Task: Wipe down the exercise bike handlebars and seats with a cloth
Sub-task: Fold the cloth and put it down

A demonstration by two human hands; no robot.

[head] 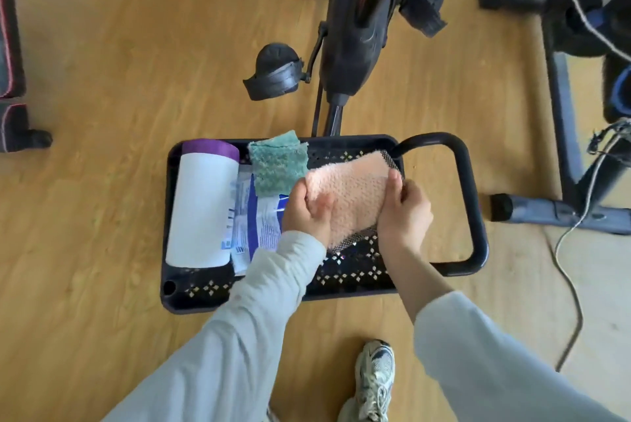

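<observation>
Both hands hold a pink cloth (348, 196) over a dark perforated cart tray (358, 295). The left hand (309, 208) grips its left edge with curled fingers, and the right hand (404, 210) pinches its right edge. An exercise bike (355, 46) stands just beyond the tray.

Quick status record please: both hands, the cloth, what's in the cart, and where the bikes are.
left hand: grips the left edge of the pink cloth
right hand: pinches its right edge
pink cloth: held over the cart, touching neither bike
cart: dark perforated tray, loop handle on its right
in cart: green cloth, white roll with purple end, printed packets
near bike: just beyond the cart
second bike: at right
wiping: not yet begun
</observation>
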